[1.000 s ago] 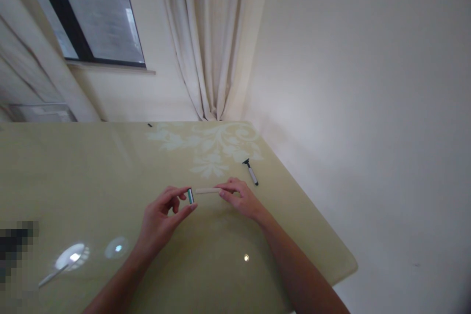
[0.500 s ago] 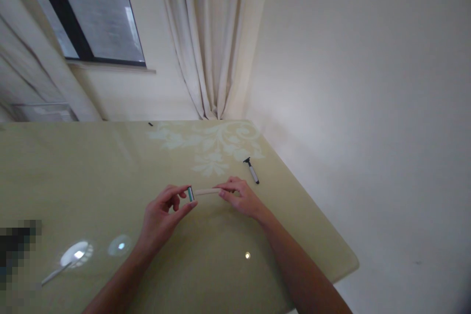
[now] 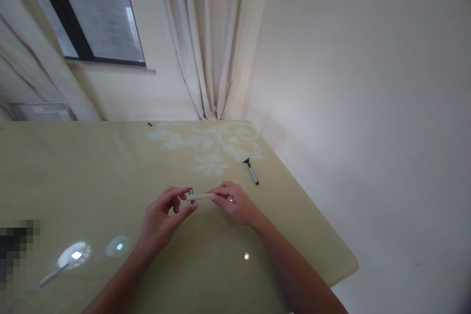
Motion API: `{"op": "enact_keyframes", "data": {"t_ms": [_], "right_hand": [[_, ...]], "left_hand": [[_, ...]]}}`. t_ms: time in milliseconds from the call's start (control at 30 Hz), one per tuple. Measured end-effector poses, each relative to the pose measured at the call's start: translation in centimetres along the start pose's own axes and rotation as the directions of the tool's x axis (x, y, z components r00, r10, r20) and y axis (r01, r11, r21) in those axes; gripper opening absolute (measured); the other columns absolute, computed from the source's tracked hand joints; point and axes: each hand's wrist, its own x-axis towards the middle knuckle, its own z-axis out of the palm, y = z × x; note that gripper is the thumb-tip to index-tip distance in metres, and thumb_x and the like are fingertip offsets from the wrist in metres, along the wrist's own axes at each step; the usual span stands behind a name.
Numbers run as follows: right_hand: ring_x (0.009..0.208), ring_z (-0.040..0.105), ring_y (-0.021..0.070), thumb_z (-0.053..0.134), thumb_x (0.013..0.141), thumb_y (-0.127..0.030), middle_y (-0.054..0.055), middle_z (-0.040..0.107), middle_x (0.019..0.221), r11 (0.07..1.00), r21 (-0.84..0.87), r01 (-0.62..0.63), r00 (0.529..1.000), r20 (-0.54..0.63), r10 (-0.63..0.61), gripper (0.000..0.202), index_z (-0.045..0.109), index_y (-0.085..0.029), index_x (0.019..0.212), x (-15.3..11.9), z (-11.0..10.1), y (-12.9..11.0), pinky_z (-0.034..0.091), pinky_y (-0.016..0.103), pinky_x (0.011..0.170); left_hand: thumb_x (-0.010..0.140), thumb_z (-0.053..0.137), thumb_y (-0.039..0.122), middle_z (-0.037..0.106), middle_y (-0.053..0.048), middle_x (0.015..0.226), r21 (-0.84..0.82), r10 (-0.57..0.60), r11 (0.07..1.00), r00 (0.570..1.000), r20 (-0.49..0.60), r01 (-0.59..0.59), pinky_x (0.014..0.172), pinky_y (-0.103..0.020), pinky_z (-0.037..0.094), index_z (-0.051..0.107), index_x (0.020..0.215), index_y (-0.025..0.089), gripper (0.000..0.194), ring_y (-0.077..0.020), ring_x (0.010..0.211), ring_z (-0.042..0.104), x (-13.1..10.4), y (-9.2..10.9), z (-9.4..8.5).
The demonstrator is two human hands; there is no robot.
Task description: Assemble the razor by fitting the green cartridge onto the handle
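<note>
My left hand (image 3: 162, 216) pinches a small razor cartridge (image 3: 190, 191) between thumb and index finger, at its two ends. It stands roughly upright, with dark and green parts. A slim pale stick (image 3: 200, 196), its exact kind unclear, is in the closed fingers of my right hand (image 3: 238, 206). The stick's free end reaches across the front of the cartridge and covers its middle; whether they touch I cannot tell. Beyond my right hand a razor (image 3: 252, 172) with a grey and black handle lies on the table.
The glossy greenish table (image 3: 301, 235) ends on the right near the white wall (image 3: 368, 108). A tiny black piece (image 3: 150, 124) lies by its far edge. At the lower left are a thin pale stick (image 3: 54, 274) and a blurred-out dark patch. Curtains (image 3: 209, 39) hang behind.
My right hand has moved slightly left and down, bringing the stick's end over the cartridge. My left hand stays nearly in place, still holding the cartridge.
</note>
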Motion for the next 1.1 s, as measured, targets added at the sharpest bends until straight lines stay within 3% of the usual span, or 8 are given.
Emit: {"op": "enact_keyframes", "data": {"t_ms": [133,300,433,833,967,1100], "right_hand": [[0.084,0.059,0.0178,0.066,0.101,-0.033,0.004,0.065,0.087,0.999,-0.027,-0.044,0.997,-0.069,0.042,0.026,0.081,-0.023,0.119,0.06,-0.10,0.08,0.045,0.031,0.081],[0.086,0.060,0.0180,0.065,0.101,-0.036,0.004,0.065,0.089,1.000,0.012,-0.011,1.000,-0.006,0.011,0.028,0.079,-0.025,0.123,0.08,0.00,-0.03,0.046,0.031,0.083],[0.086,0.059,0.0186,0.064,0.102,-0.038,0.005,0.064,0.088,0.998,-0.023,-0.059,0.996,-0.061,0.058,0.029,0.080,-0.024,0.121,0.09,-0.03,-0.02,0.045,0.032,0.084],[0.086,0.059,0.0179,0.063,0.102,-0.039,0.005,0.065,0.089,0.999,0.002,-0.032,0.999,-0.038,0.032,0.030,0.079,-0.023,0.122,0.06,0.30,-0.20,0.046,0.030,0.082],[0.083,0.058,0.0177,0.063,0.102,-0.040,0.004,0.063,0.086,0.995,-0.048,-0.086,0.993,-0.081,0.082,0.030,0.081,-0.022,0.119,0.09,0.29,-0.13,0.045,0.030,0.079],[0.084,0.059,0.0172,0.064,0.102,-0.037,0.004,0.065,0.087,1.000,0.006,-0.024,0.999,-0.043,0.024,0.029,0.080,-0.023,0.121,0.10,0.62,-0.15,0.045,0.030,0.081]], "left_hand": [[0.082,0.084,0.039,0.063,0.002,0.085,0.002,0.006,1.000,1.000,0.015,-0.006,0.062,-0.024,0.047,0.076,0.115,0.027,0.036,-0.0098,0.062,0.051,-0.04,-0.19,-0.02],[0.081,0.084,0.039,0.063,0.002,0.085,0.013,0.002,1.000,1.000,0.018,-0.003,0.062,-0.024,0.046,0.076,0.116,0.027,0.037,-0.0100,0.062,0.051,-0.04,0.05,-0.08],[0.082,0.084,0.039,0.064,0.002,0.085,0.006,0.004,1.000,1.000,0.019,-0.004,0.061,-0.024,0.046,0.076,0.114,0.027,0.035,-0.0104,0.063,0.051,0.03,0.26,-0.08],[0.080,0.084,0.039,0.064,0.002,0.082,0.006,0.000,1.000,1.000,0.008,0.000,0.061,-0.024,0.047,0.077,0.114,0.026,0.037,-0.0105,0.062,0.052,0.03,0.46,-0.05],[0.080,0.084,0.040,0.064,0.002,0.083,0.009,0.001,1.000,1.000,0.005,-0.001,0.060,-0.024,0.047,0.077,0.111,0.026,0.035,-0.0101,0.061,0.051,0.01,0.53,-0.07],[0.080,0.084,0.040,0.064,0.002,0.084,0.020,-0.008,1.000,1.000,0.014,0.008,0.060,-0.023,0.047,0.076,0.114,0.026,0.037,-0.0099,0.061,0.052,-0.02,0.40,-0.05]]}}
